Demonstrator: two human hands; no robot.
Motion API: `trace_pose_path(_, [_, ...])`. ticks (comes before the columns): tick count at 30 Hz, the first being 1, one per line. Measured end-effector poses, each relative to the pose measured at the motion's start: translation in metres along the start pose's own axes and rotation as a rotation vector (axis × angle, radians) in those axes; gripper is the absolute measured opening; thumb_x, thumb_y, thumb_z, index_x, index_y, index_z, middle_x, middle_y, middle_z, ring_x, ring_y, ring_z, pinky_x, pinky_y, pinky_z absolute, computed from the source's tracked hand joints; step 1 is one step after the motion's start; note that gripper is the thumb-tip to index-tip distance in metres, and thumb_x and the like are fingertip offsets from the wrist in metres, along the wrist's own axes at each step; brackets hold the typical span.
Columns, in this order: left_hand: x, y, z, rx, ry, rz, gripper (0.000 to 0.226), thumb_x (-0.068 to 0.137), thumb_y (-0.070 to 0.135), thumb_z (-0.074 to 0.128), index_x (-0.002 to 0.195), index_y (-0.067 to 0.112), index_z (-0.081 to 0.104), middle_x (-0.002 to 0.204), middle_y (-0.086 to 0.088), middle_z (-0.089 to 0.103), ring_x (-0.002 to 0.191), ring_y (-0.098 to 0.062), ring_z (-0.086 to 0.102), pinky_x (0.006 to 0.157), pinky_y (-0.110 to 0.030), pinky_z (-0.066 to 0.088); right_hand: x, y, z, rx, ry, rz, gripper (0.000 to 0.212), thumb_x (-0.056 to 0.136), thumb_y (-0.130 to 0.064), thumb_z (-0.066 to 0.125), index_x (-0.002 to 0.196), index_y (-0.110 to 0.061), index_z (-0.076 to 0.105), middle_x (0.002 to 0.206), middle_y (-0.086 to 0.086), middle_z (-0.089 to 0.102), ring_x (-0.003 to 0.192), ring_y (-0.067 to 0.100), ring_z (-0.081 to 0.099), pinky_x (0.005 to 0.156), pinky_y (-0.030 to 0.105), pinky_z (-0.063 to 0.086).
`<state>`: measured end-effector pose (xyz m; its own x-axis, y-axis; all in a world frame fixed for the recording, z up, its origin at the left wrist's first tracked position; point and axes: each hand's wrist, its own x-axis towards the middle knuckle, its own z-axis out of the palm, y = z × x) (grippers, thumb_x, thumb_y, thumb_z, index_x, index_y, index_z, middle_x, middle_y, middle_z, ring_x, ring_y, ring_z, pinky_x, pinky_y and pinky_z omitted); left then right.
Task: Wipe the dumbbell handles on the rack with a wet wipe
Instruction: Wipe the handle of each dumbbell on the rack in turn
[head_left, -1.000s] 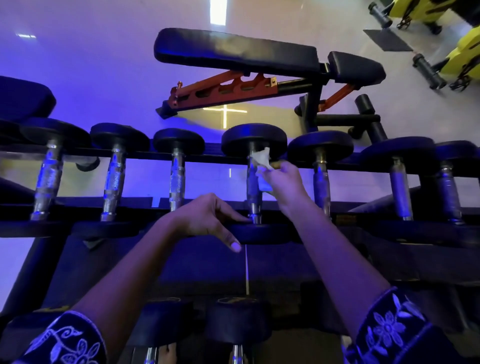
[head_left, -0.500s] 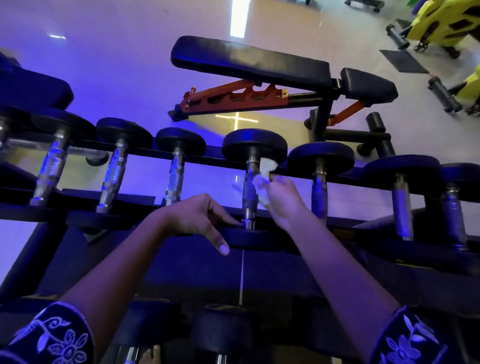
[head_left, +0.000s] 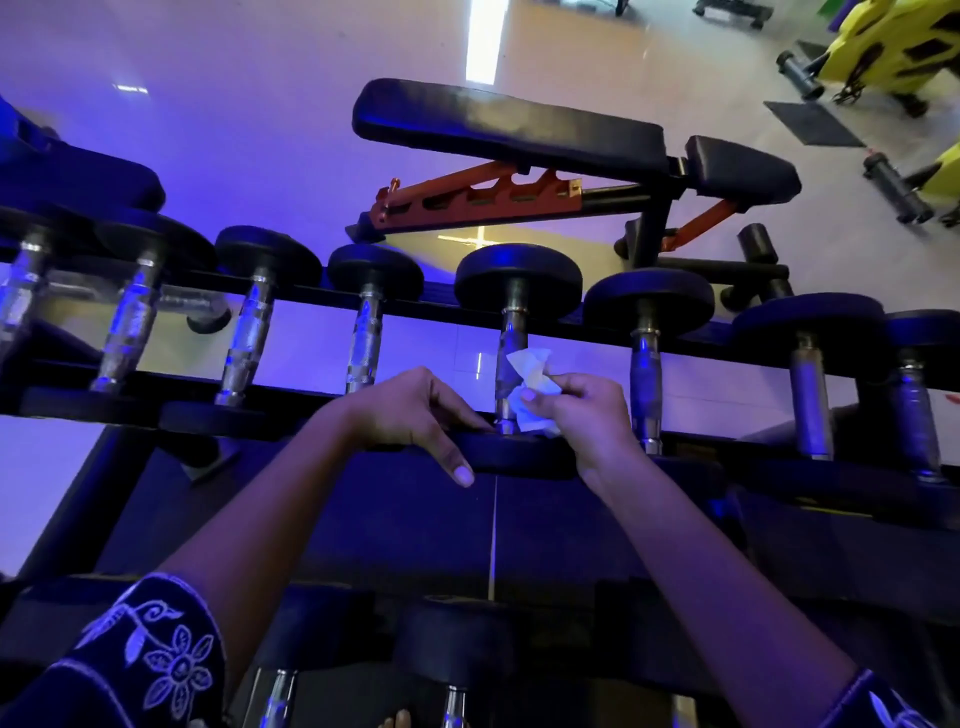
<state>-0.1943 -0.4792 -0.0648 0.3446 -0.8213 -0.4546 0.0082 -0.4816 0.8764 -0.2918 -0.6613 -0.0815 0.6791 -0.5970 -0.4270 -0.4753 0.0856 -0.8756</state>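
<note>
the step in hand is the wiping of one handle partway along the row: the knurled steel handle (head_left: 506, 358) of the black round-headed dumbbell (head_left: 518, 283) that lies across the black metal rack (head_left: 78, 402), near the middle of its top tier. the right hand (head_left: 587, 415) pinches a crumpled white wet wipe (head_left: 530, 387) between thumb and curled fingers and presses it against the right side of that handle, low down, close to the rack's front rail. the upper stretch of the handle, towards the back rail, stands bare above the wipe.

the left hand (head_left: 415, 410) holds nothing. its fingers lie relaxed over the near head of the same dumbbell and the thumb hangs down at the head's front rim, a bracing pose that seems meant to stop the dumbbell rolling. both forearms reach up and forward from the lower edge of the view, the right wrist bent inwards towards the handle.

the next move likely calls for wrapping the wipe further round the bar and sliding it along the full length, then shifting both hands to the neighbouring steel handle (head_left: 645, 374) just to the right. whether the handles further left are already wiped cannot be told.
</note>
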Motion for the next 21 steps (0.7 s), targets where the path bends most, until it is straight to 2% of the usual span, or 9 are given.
trace_pose_path(1, [0.001, 0.0, -0.001, -0.011, 0.015, 0.012, 0.04, 0.064, 0.008, 0.088, 0.102, 0.009, 0.077, 0.082, 0.001, 0.076, 0.077, -0.01, 0.071, 0.076, -0.021, 0.055, -0.002, -0.001, -0.002, 0.029, -0.014, 0.008, 0.008, 0.073, -0.009, 0.078, 0.072, -0.015, 0.072, 0.085, 0.01, 0.072, 0.081, 0.025, 0.065, 0.069, 0.033, 0.051])
trace_pose_path(3, [-0.001, 0.003, 0.003, -0.056, 0.108, 0.014, 0.032, 0.074, 0.026, 0.081, 0.096, 0.004, 0.077, 0.056, 0.009, 0.062, 0.05, -0.002, 0.054, 0.054, -0.013, 0.043, -0.008, -0.006, -0.008, 0.153, -0.052, 0.045, 0.008, 0.076, -0.005, 0.074, 0.073, -0.011, 0.07, 0.076, 0.008, 0.068, 0.074, 0.022, 0.061, 0.071, 0.036, 0.048])
trace_pose_path(4, [-0.002, 0.002, 0.008, -0.072, 0.166, 0.027, 0.036, 0.075, 0.036, 0.078, 0.091, 0.005, 0.077, 0.052, 0.009, 0.056, 0.046, -0.002, 0.048, 0.051, -0.013, 0.038, -0.011, -0.01, -0.013, 0.212, -0.065, 0.047, 0.007, 0.078, -0.004, 0.073, 0.076, -0.01, 0.07, 0.075, 0.007, 0.066, 0.074, 0.021, 0.059, 0.072, 0.036, 0.047])
trace_pose_path(6, [-0.001, -0.002, 0.021, -0.052, 0.272, 0.12, 0.039, 0.068, 0.05, 0.079, 0.084, 0.015, 0.08, 0.065, 0.003, 0.069, 0.058, -0.006, 0.056, 0.06, -0.022, 0.043, -0.012, -0.016, -0.027, 0.226, -0.037, -0.023, 0.005, 0.078, -0.006, 0.073, 0.081, -0.009, 0.07, 0.076, 0.005, 0.064, 0.076, 0.017, 0.058, 0.075, 0.035, 0.046])
trace_pose_path(8, [0.001, -0.006, 0.037, -0.073, 0.402, 0.23, 0.032, 0.067, 0.046, 0.08, 0.084, 0.019, 0.08, 0.08, 0.001, 0.076, 0.077, -0.009, 0.068, 0.072, -0.032, 0.049, -0.014, -0.019, -0.043, 0.135, 0.045, -0.147, 0.011, 0.077, -0.008, 0.075, 0.087, -0.01, 0.072, 0.08, 0.003, 0.067, 0.078, 0.013, 0.06, 0.075, 0.03, 0.047])
trace_pose_path(11, [0.011, 0.0, 0.059, 0.031, 0.554, 0.375, 0.033, 0.07, 0.049, 0.083, 0.088, 0.022, 0.078, 0.086, 0.01, 0.075, 0.086, -0.005, 0.07, 0.077, -0.028, 0.053, -0.013, -0.022, -0.069, -0.026, 0.193, -0.327, 0.018, 0.076, -0.008, 0.076, 0.094, -0.012, 0.073, 0.081, -0.003, 0.071, 0.072, 0.004, 0.062, 0.068, 0.019, 0.05])
trace_pose_path(13, [0.019, 0.016, 0.075, 0.243, 0.525, 0.415, 0.041, 0.069, 0.057, 0.073, 0.095, 0.026, 0.076, 0.094, 0.016, 0.073, 0.089, 0.0, 0.067, 0.079, -0.028, 0.054, -0.008, -0.024, -0.084, -0.141, 0.261, -0.448, 0.017, 0.075, -0.009, 0.077, 0.09, -0.017, 0.074, 0.08, -0.005, 0.072, 0.071, 0.003, 0.064, 0.067, 0.016, 0.052])
trace_pose_path(17, [0.049, 0.05, 0.102, 0.769, 0.35, 0.267, 0.051, 0.075, 0.061, 0.068, 0.118, 0.033, 0.066, 0.112, 0.015, 0.069, 0.103, -0.008, 0.062, 0.081, -0.034, 0.054, 0.007, -0.02, -0.108, -0.376, 0.336, -0.576, 0.017, 0.077, -0.011, 0.074, 0.091, -0.02, 0.076, 0.077, -0.011, 0.07, 0.07, 0.001, 0.064, 0.061, 0.011, 0.047])
trace_pose_path(21, [0.069, 0.064, 0.11, 0.731, 0.251, 0.152, 0.052, 0.068, 0.062, 0.075, 0.112, 0.035, 0.069, 0.101, 0.012, 0.072, 0.096, -0.01, 0.064, 0.079, -0.036, 0.055, 0.02, -0.005, -0.124, -0.532, 0.286, -0.649, 0.021, 0.075, -0.006, 0.069, 0.091, -0.018, 0.076, 0.085, -0.004, 0.071, 0.079, 0.013, 0.064, 0.068, 0.022, 0.049])
